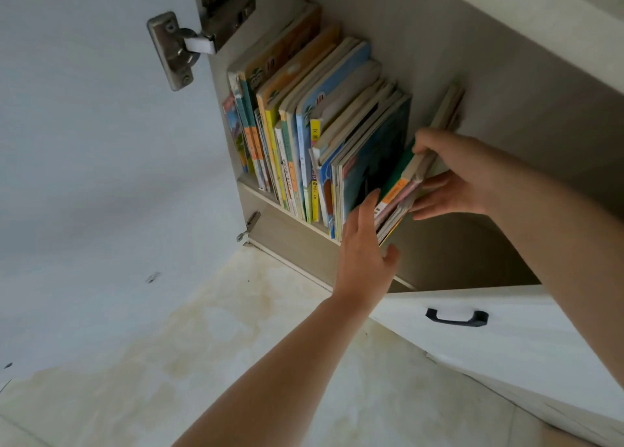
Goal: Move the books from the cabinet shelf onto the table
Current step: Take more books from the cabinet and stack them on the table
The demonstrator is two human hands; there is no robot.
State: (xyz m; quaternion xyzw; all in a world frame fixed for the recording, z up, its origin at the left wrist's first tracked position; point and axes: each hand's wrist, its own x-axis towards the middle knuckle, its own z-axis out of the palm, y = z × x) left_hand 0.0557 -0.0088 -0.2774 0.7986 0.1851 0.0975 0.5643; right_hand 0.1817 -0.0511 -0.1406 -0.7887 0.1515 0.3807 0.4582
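Row of children's books [304, 119] standing upright on the cabinet shelf [290, 215], right hand [452, 173] gripping a small bundle of thin books [410, 183] tilted out from the row's right end, left hand [366, 244] spread flat against that bundle's near edge, metal door hinge [196, 41] upper left, black drawer handle [456, 317] below

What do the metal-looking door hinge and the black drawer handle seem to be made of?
Grey door hinge: looks like dull, brushed steel, with screw heads and soft glints; the white insert is probably plastic. Black bar-shaped drawer handle: matte black, either painted metal or plastic; the view cannot settle it.
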